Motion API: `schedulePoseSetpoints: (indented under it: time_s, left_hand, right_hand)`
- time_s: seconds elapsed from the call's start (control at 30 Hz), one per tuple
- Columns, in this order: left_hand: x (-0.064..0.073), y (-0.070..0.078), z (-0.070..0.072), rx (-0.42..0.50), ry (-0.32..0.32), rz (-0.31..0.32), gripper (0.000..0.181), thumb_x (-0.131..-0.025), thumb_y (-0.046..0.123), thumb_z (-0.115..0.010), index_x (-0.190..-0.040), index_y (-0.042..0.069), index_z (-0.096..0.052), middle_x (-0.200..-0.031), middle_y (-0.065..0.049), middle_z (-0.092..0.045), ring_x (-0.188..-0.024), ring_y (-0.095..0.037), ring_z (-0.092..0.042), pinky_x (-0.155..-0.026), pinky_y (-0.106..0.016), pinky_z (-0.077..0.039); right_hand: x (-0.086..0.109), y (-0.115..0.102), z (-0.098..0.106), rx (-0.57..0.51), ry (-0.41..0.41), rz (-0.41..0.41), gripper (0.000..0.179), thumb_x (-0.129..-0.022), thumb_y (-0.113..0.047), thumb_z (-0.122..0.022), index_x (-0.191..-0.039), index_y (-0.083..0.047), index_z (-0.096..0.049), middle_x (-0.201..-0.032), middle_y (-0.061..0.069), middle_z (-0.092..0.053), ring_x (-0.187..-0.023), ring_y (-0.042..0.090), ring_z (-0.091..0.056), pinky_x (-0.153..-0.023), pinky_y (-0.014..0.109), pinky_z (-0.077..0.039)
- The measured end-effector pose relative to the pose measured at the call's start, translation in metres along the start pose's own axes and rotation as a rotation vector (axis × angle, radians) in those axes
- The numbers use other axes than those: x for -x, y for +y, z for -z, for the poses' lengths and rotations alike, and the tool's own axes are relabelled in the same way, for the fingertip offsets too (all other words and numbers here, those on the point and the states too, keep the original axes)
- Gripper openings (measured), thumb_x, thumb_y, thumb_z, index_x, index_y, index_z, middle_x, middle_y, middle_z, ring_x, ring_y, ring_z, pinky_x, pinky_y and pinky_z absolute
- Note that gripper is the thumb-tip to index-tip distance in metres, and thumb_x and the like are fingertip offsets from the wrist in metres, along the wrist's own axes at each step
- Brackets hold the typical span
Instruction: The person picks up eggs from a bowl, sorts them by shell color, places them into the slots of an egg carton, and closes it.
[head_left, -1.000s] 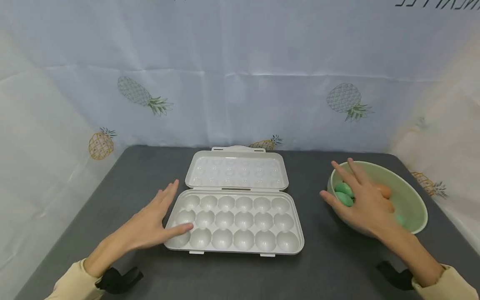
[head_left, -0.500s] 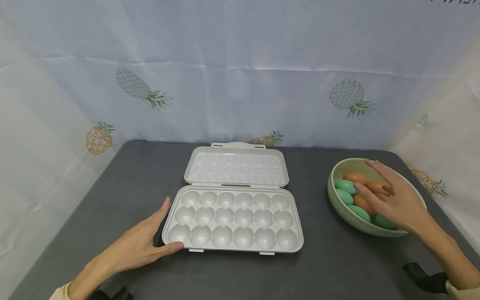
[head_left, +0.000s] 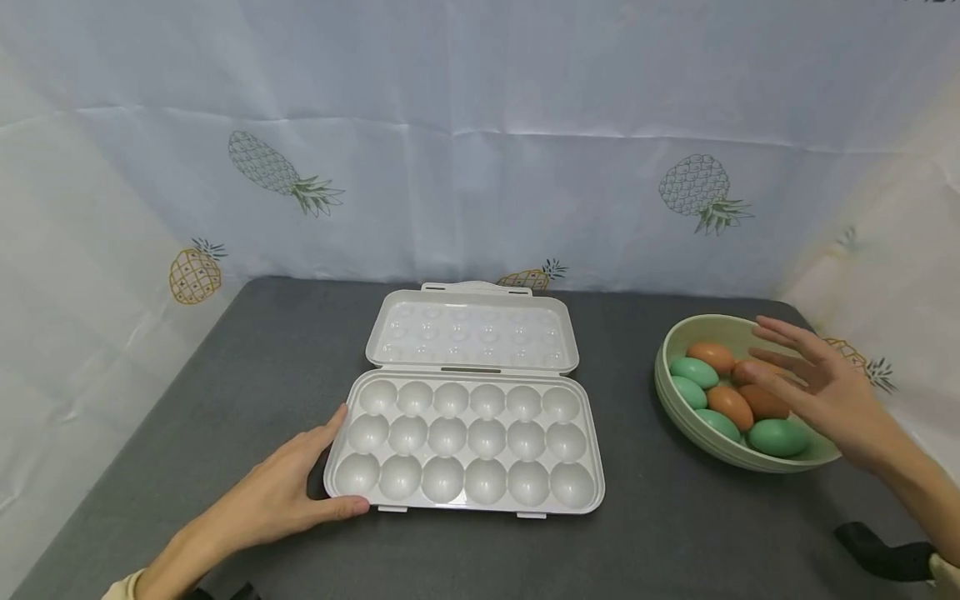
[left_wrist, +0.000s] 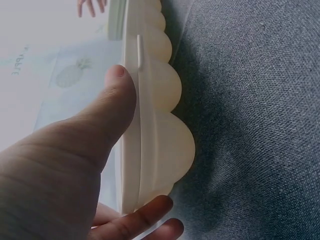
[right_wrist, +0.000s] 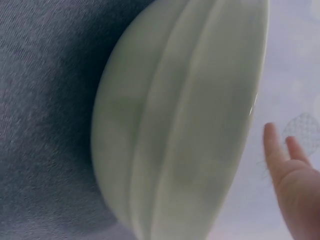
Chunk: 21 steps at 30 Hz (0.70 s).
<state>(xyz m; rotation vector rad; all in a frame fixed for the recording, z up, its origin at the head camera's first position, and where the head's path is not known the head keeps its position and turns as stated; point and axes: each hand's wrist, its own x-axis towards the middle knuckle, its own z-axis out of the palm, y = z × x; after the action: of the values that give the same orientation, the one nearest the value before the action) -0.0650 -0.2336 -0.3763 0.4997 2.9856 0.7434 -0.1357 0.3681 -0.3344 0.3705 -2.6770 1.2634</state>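
While left hand [head_left: 281, 487] spreads thumb and fingers wide about near left corner of egg tray [head_left: 467, 460], right hand [head_left: 836, 404], fingers parted, holding nothing, hovers above right side of green bowl [head_left: 688, 428]. Tray on grey surface [head_left: 626, 400], lid [head_left: 472, 335] open behind; bowl right of tray, orange eggs [head_left: 730, 407] and green eggs [head_left: 777, 437] inside.

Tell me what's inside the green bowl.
Four orange eggs and four green eggs show in the bowl. The right hand hides part of its right side in the head view, and anything beneath the visible eggs is covered.
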Motion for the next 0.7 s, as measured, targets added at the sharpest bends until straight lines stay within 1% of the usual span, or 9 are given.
schedulePoseSetpoints:
  time_s: [0.1, 0.2, 0.23, 0.27, 0.33, 0.47, 0.57, 0.67, 0.7]
  left_hand:
    - [-0.001, 0.000, 0.001, 0.003, -0.001, -0.012, 0.120, -0.075, 0.065, -0.082, -0.160, 0.000, -0.028, -0.151, -0.020, -0.053, -0.132, -0.041, -0.057, -0.098, -0.061, -0.048]
    - [-0.001, 0.000, 0.000, 0.003, 0.000, -0.021, 0.120, -0.075, 0.064, -0.082, -0.160, 0.000, -0.028, -0.152, -0.019, -0.052, -0.134, -0.040, -0.056, -0.099, -0.060, -0.048]
    - [-0.001, 0.000, 0.000, 0.002, 0.001, -0.022, 0.120, -0.075, 0.064, -0.082, -0.160, 0.000, -0.028, -0.153, -0.019, -0.051, -0.134, -0.039, -0.056, -0.099, -0.060, -0.048]
    - [-0.001, 0.000, 0.000, 0.002, 0.002, -0.023, 0.120, -0.075, 0.064, -0.082, -0.160, 0.000, -0.027, -0.153, -0.019, -0.051, -0.134, -0.039, -0.056, -0.099, -0.060, -0.047]
    - [-0.001, 0.000, 0.000, 0.006, 0.003, -0.027, 0.120, -0.075, 0.064, -0.082, -0.160, -0.001, -0.027, -0.155, -0.019, -0.049, -0.135, -0.038, -0.056, -0.100, -0.059, -0.047]
    - [-0.001, 0.000, 0.000, 0.018, 0.002, -0.037, 0.119, -0.076, 0.063, -0.082, -0.160, -0.001, -0.026, -0.157, -0.019, -0.046, -0.138, -0.037, -0.054, -0.102, -0.059, -0.046]
    - [0.000, 0.000, -0.001, 0.016, 0.004, -0.043, 0.119, -0.077, 0.062, -0.082, -0.160, -0.001, -0.026, -0.157, -0.020, -0.046, -0.138, -0.037, -0.054, -0.102, -0.059, -0.046]
    - [0.000, 0.000, -0.001, 0.013, 0.007, -0.048, 0.118, -0.077, 0.062, -0.082, -0.160, -0.001, -0.027, -0.158, -0.019, -0.045, -0.139, -0.036, -0.053, -0.103, -0.054, -0.047]
    - [0.000, 0.000, -0.001, 0.016, 0.008, -0.051, 0.117, -0.077, 0.062, -0.082, -0.160, -0.001, -0.027, -0.158, -0.018, -0.044, -0.139, -0.036, -0.053, -0.104, -0.051, -0.047]
  right_hand:
    - [-0.001, 0.005, 0.003, -0.178, 0.018, 0.016, 0.063, -0.099, 0.009, -0.057, -0.156, -0.013, -0.041, -0.138, -0.020, -0.053, -0.117, -0.015, -0.057, -0.082, 0.006, -0.050]
    - [-0.002, 0.010, 0.006, -0.394, 0.017, 0.023, 0.058, -0.099, 0.014, -0.052, -0.152, -0.007, -0.046, -0.134, -0.013, -0.061, -0.116, -0.007, -0.063, -0.083, 0.010, -0.051]
    - [-0.002, 0.012, 0.008, -0.441, 0.012, 0.023, 0.056, -0.099, 0.015, -0.051, -0.151, -0.006, -0.047, -0.133, -0.012, -0.063, -0.116, -0.006, -0.064, -0.084, 0.010, -0.051]
    - [-0.003, 0.013, 0.008, -0.461, 0.008, 0.019, 0.055, -0.099, 0.015, -0.051, -0.149, -0.005, -0.048, -0.132, -0.012, -0.064, -0.116, -0.005, -0.065, -0.084, 0.011, -0.052]
    - [-0.003, 0.015, 0.010, -0.470, -0.012, 0.007, 0.053, -0.099, 0.015, -0.051, -0.148, -0.006, -0.050, -0.131, -0.013, -0.066, -0.115, -0.005, -0.065, -0.084, 0.011, -0.052]
    - [-0.006, 0.017, 0.010, -0.407, -0.059, -0.035, 0.052, -0.098, 0.013, -0.054, -0.146, -0.008, -0.054, -0.129, -0.017, -0.067, -0.116, -0.008, -0.063, -0.084, 0.011, -0.051]
    - [-0.008, 0.016, 0.008, -0.283, -0.084, -0.105, 0.050, -0.099, 0.006, -0.059, -0.146, -0.010, -0.055, -0.129, -0.024, -0.066, -0.115, -0.013, -0.061, -0.084, 0.009, -0.050]
    - [-0.010, 0.016, 0.005, -0.226, -0.114, -0.184, 0.049, -0.099, 0.000, -0.063, -0.147, -0.007, -0.054, -0.130, -0.025, -0.065, -0.115, -0.014, -0.061, -0.084, 0.011, -0.051]
    - [-0.011, 0.017, 0.004, -0.242, -0.127, -0.209, 0.049, -0.099, -0.001, -0.063, -0.147, -0.008, -0.054, -0.130, -0.025, -0.065, -0.115, -0.014, -0.061, -0.084, 0.011, -0.051]
